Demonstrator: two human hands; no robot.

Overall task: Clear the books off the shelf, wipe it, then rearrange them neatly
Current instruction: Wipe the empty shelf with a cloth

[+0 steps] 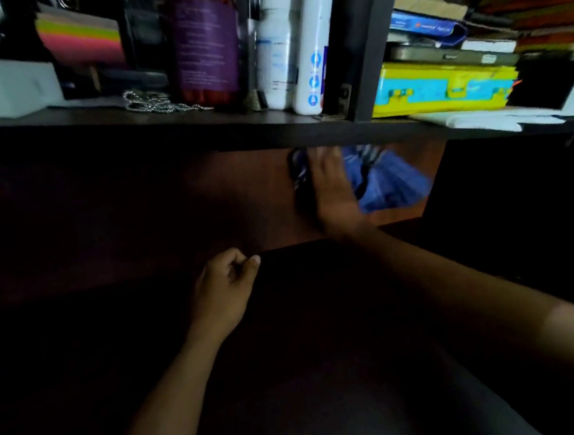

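Head view: your right hand (333,193) presses blue cloth (391,183) flat on reddish lower shelf (259,192), no books there. Left hand (227,283) loosely curled, holding nothing. Books (447,84) stacked on upper shelf (203,127), right. Risk: lifting hand could knock bottles (313,43) above. Labels blurred, unreadable.

We count two bare hands: our left hand (227,283) and our right hand (333,193). We see one crumpled blue cloth (387,182). On the dark upper shelf board (203,134) stand three bottles: one amber bottle with a purple label (205,45), one short white bottle (276,50) and one tall white bottle with blue marks (315,43). We count one silver bead chain (156,102), one stack of neon coloured paper (81,38) and one yellow and blue box (443,88).
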